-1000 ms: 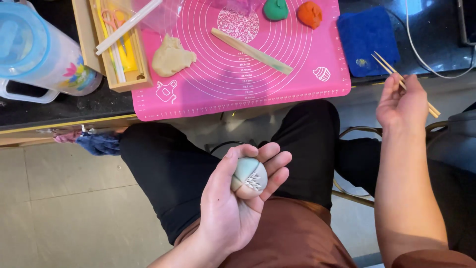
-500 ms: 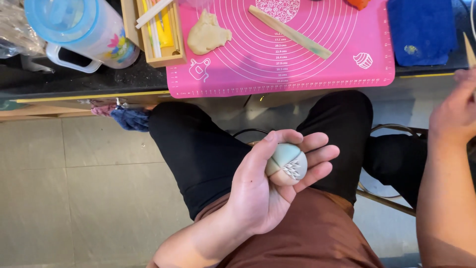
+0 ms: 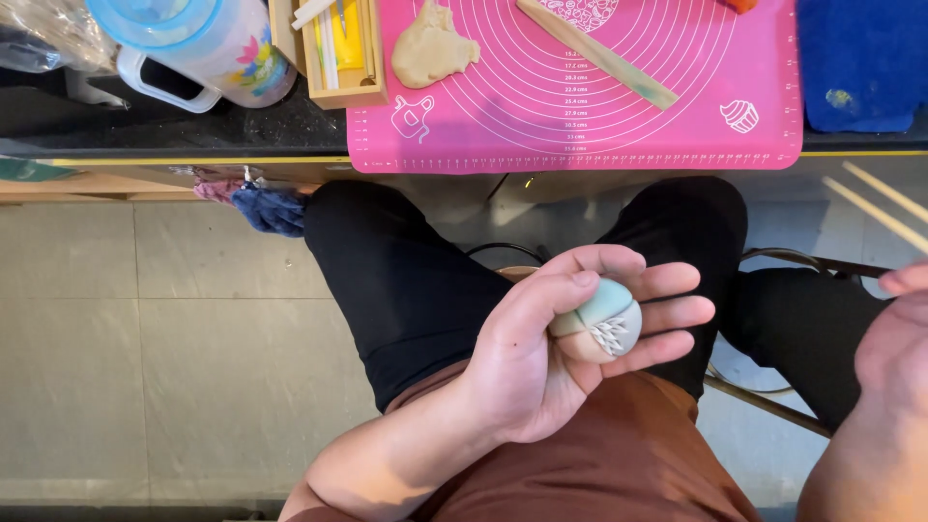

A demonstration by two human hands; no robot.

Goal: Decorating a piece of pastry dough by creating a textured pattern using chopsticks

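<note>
Left hand [image 3: 541, 367] mid-frame, fingers curled around one round teal-and-beige clay ball [image 3: 599, 322]. Right hand [image 3: 894, 353] at right edge; finger state unclear. Two thin wooden sticks [image 3: 875, 205] above.

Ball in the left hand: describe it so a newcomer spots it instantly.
Below the pink silicone baking mat, over the lap, the left hand cups a small round clay ball. Unlike the flat beige dough lump on the mat, it has teal, beige and grey sections.

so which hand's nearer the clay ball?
Left. The left hand holds the clay ball in its fingers over the lap. The right hand is off at the frame's right edge, apart from it.
</note>
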